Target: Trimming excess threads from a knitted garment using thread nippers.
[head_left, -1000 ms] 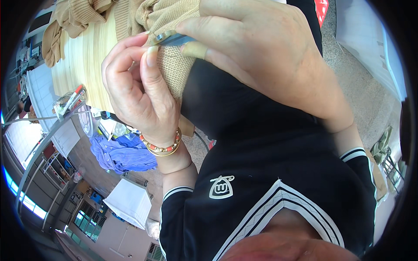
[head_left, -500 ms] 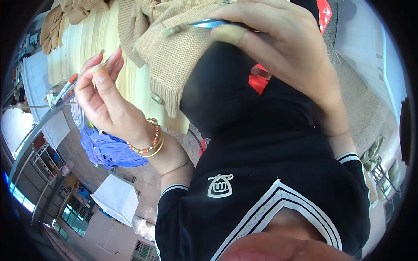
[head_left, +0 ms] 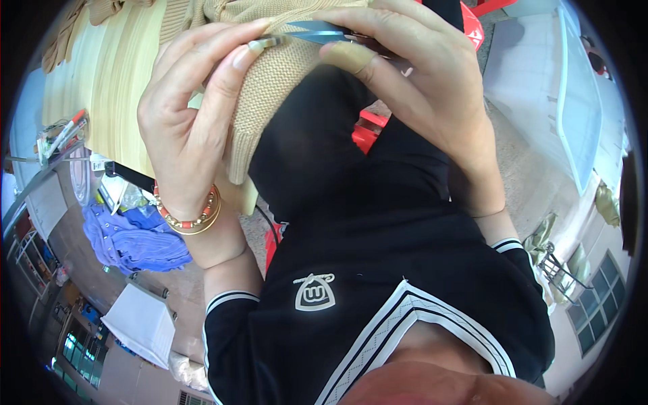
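A beige knitted garment [head_left: 277, 81] lies over the table edge and across my black-clad lap. My left hand [head_left: 192, 94], with bracelets at the wrist, pinches a button [head_left: 271, 41] at the garment's edge between thumb and fingertips. From the right, my right hand [head_left: 425, 71] holds a pair of thread snips [head_left: 316, 32]. Their slim blades stand slightly apart, with the tips close beside the button. A tan wrap covers the right thumb. Any thread between the blades is too fine to make out.
A pale wood-grain table [head_left: 111, 88] spreads to the left, with more beige knitwear [head_left: 64, 37] at its far edge. Pens [head_left: 67, 131] stand at its left side. Below are a blue cloth heap [head_left: 131, 236] and a white bin [head_left: 142, 320]. Red plastic [head_left: 369, 131] shows beneath my legs.
My left hand has moved right and up from empty air onto the button. The snips' blades, close together before, now show apart. The whole view has shifted slightly.
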Demonstrator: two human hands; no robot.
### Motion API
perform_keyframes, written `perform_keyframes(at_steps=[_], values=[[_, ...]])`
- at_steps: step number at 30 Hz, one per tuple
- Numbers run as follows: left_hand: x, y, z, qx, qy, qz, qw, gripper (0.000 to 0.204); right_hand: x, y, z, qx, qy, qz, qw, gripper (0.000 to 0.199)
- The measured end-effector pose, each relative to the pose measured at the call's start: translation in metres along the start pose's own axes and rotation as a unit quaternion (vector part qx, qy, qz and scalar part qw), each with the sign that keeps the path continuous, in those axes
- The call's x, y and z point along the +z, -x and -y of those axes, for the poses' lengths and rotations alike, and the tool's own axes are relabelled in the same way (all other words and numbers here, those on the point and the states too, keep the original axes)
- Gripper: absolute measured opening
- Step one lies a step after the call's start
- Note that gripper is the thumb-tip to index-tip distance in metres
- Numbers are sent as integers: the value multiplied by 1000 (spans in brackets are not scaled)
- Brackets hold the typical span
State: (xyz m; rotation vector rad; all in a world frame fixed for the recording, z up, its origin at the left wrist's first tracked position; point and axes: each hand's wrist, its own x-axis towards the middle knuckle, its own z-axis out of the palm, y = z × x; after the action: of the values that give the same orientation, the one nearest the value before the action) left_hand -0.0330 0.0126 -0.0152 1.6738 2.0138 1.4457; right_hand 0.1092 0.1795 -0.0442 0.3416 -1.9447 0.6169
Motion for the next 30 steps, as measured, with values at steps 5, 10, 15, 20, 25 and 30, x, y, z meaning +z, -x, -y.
perform_keyframes(at_steps=[5, 10, 15, 20, 25, 30], values=[[7, 6, 3, -69, 62, -27, 995, 15, -27, -43, 51, 367, 4, 188, 911, 33], [11, 5, 4, -76, 85, -42, 993, 14, -12, -6, 33, 259, 72, 161, 950, 27], [11, 7, 5, -83, 92, -50, 991, 14, -8, -12, 32, 272, 75, 172, 944, 25], [12, 8, 5, -77, 99, -59, 990, 14, -12, -16, 34, 247, 72, 161, 953, 27], [11, 9, 7, -81, 95, -62, 990, 14, -21, -55, 49, 372, 12, 222, 901, 30], [11, 7, 6, -73, 88, -53, 992, 14, -18, -57, 46, 323, 74, 232, 915, 27]])
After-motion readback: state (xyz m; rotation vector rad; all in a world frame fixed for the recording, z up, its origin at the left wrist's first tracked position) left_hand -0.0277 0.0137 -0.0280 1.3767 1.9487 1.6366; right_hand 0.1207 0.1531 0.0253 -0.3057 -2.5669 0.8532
